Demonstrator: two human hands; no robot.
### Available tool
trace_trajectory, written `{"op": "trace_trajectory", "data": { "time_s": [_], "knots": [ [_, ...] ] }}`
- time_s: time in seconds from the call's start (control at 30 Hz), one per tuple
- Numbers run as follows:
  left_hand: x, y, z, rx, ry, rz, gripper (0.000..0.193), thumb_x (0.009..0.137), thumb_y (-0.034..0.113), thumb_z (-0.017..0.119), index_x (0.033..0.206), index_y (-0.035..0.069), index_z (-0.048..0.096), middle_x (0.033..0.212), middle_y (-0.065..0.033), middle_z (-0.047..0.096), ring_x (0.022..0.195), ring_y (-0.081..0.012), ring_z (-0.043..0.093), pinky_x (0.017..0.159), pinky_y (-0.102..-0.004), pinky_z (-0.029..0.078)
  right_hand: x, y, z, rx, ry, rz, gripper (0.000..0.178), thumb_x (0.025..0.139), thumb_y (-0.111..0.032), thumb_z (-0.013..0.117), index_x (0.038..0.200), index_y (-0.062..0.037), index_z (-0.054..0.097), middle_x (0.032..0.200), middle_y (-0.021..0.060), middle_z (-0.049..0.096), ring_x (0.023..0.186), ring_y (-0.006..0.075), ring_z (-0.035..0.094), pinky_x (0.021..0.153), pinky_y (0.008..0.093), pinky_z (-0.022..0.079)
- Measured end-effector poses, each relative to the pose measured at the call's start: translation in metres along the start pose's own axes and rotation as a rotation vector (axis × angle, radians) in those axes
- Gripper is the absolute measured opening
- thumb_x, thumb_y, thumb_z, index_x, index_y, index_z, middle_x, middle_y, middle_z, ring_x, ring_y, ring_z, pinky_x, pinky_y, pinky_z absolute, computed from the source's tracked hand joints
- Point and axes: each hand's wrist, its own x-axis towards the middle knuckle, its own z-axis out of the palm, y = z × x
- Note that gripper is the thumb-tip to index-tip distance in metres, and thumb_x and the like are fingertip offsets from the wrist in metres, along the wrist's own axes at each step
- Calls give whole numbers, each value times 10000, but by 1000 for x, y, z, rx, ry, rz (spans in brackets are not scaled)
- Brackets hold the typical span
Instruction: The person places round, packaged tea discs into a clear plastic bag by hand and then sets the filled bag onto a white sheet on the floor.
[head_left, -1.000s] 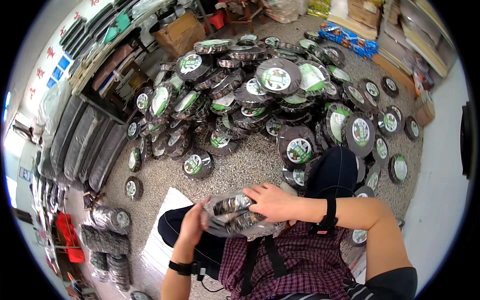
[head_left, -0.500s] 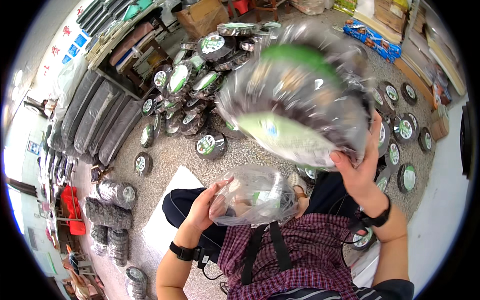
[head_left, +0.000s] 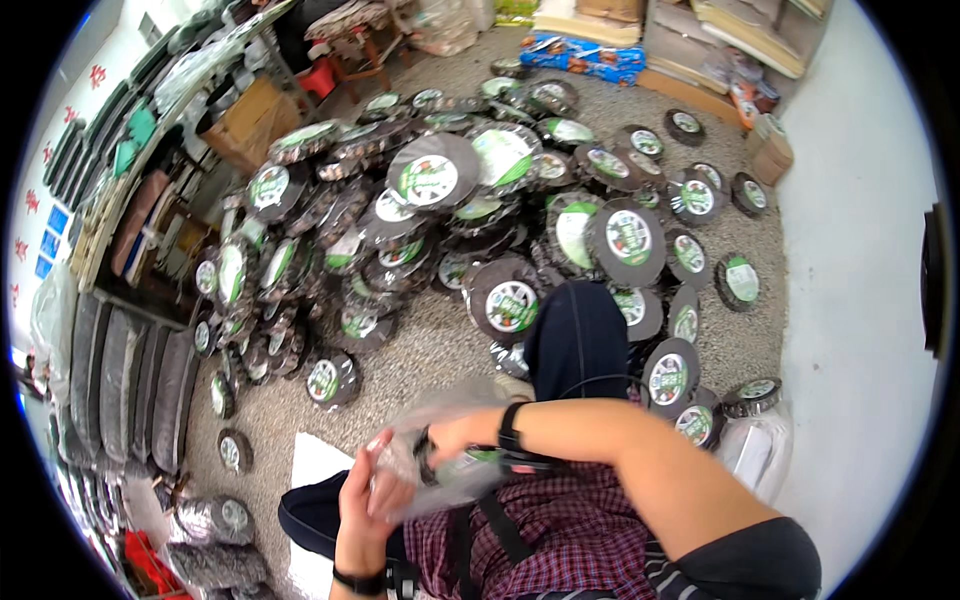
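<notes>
My left hand (head_left: 375,483) grips one side of a clear plastic bag (head_left: 415,495) over my lap. My right hand (head_left: 455,440) reaches across to the bag's mouth, smeared by motion with its fingers mostly hidden. A dark bit and a green patch show through the plastic close to it; what they belong to I cannot make out. Past my knees a large heap of round, dark, plastic-wrapped discs (head_left: 433,172) with green and white labels covers the floor. One labelled disc (head_left: 511,306) lies right beside my raised knee.
Long grey wrapped pieces (head_left: 92,375) lean at the left, with wrapped stacks (head_left: 215,565) below them. A cardboard box (head_left: 255,125) stands behind the heap. A white wall (head_left: 850,300) closes off the right side. A white sheet (head_left: 318,480) lies near my left leg.
My right hand has let go of the big wrapped bundle of discs and come down to the bag. My left hand keeps hold of the bag. The view has swung right.
</notes>
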Motion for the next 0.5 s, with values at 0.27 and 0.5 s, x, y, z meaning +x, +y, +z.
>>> {"op": "trace_trajectory", "data": {
  "time_s": [0.27, 0.5],
  "knots": [
    [12, 13, 7, 50, 148, -106, 463, 984, 310, 414, 1246, -64, 495, 471, 39, 350, 398, -60, 302, 427, -224, 263, -132, -9, -43, -132, 775, -447, 247, 838, -198, 591, 1048, -70, 617, 1089, 99, 617, 1014, 269, 591, 855, 400, 471],
    [34, 58, 67, 62, 288, -31, 447, 1001, 315, 392, 1335, 19, 411, 492, 78, 308, 424, -31, 284, 422, -175, 254, -293, 285, -41, 453, 1949, 997, 852, 789, -396, 709, 1365, 59, 276, 1350, 217, 391, 1246, 321, 401, 1016, 394, 352]
  ]
}}
